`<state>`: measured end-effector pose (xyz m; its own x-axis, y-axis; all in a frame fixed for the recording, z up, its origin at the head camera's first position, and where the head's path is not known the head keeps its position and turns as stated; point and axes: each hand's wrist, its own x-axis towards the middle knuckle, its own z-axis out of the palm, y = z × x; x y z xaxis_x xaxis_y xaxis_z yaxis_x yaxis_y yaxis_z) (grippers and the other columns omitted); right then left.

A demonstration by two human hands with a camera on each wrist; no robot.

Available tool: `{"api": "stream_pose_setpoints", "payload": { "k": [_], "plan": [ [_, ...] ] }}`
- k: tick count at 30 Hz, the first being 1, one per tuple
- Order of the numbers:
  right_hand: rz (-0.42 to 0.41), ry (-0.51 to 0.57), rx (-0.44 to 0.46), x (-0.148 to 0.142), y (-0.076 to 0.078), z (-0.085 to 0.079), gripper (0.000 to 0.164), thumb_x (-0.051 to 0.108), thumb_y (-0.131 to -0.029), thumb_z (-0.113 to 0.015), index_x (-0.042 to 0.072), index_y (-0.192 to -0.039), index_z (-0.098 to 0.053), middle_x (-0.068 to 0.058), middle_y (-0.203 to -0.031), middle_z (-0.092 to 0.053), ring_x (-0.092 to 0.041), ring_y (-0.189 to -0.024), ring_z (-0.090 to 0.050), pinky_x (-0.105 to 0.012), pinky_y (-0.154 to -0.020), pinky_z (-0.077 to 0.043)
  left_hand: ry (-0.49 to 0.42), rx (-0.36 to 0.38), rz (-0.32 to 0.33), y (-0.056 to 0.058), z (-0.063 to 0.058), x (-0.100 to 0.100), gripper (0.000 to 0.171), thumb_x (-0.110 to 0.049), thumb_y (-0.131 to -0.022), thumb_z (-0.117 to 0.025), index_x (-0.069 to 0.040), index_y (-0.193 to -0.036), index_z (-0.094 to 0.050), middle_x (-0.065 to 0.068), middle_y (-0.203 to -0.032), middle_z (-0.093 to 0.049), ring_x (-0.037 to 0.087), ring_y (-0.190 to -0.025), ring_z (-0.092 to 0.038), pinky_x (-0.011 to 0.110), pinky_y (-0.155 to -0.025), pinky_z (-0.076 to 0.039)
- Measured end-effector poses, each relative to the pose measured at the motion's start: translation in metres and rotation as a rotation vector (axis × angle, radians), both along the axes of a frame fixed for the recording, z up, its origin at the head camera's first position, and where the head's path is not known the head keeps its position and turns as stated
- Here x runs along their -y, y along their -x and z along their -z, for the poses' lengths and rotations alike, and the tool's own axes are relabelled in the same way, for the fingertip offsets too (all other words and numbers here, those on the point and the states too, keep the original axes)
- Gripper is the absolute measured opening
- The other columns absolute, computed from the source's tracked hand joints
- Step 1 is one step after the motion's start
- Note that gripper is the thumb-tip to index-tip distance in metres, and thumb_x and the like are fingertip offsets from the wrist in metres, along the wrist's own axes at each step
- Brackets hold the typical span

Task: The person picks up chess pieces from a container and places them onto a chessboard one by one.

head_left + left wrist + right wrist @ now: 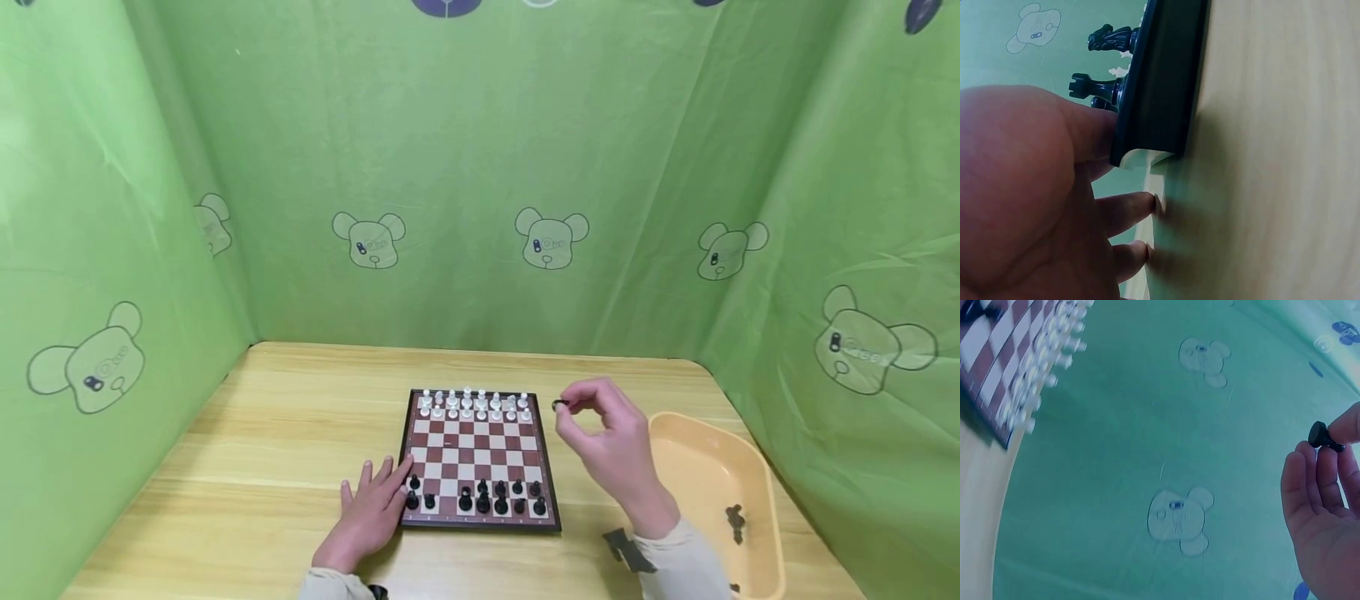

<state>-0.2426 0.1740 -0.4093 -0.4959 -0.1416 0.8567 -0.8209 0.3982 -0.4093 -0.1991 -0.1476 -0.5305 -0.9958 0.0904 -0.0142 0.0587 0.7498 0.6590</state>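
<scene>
A chessboard [480, 454] lies on the table with white pieces [467, 404] in two rows at its far side. Black pieces [500, 503] stand along its near side, with gaps between some of them. My left hand [369, 510] touches the board's left edge near the front corner, fingers spread; in the left wrist view its thumb lies by the black rook [1094, 87]. Raised off the table, to the right of the board, my right hand [611, 442] pinches a small black chess piece [1319, 435] between thumb and fingertips. Those fingers partly hide the piece.
To the right stands a light orange plastic tray [772, 517] holding a few dark pieces [736, 523]. The wooden table [247, 467] is enclosed by green cloth walls [457, 283] printed with bear faces at the back and sides.
</scene>
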Motion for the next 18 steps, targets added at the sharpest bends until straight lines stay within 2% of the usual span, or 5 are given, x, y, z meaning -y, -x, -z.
{"api": "stream_pose_setpoints", "payload": {
  "k": [9, 18],
  "plan": [
    [-0.076, -0.013, 0.030, 0.031, -0.001, 0.002, 0.024, -0.012, -0.077, -0.072, 0.001, -0.097, -0.068, -0.007, -0.091, -0.069, -0.019, -0.081, -0.065, -0.017, -0.081, -0.057, 0.000, 0.004, -0.002, -0.001, 0.000, 0.000, 0.048, -0.022, -0.110, -0.044, -0.016, -0.157, -0.046, 0.027, -0.162, -0.033, 0.058, -0.151, -0.011, 0.079, -0.114, 0.004],
    [-0.119, -0.056, 0.017, 0.055, 0.004, 0.017, 0.031, -0.012, -0.075, -0.077, 0.004, -0.100, -0.068, -0.004, -0.093, -0.069, -0.020, -0.080, -0.065, -0.028, -0.070, -0.060, -0.009, 0.003, -0.005, -0.002, -0.001, 0.000, 0.047, -0.022, -0.110, -0.044, -0.016, -0.157, -0.046, 0.027, -0.162, -0.033, 0.058, -0.151, -0.011, 0.079, -0.114, 0.004]
  ]
}}
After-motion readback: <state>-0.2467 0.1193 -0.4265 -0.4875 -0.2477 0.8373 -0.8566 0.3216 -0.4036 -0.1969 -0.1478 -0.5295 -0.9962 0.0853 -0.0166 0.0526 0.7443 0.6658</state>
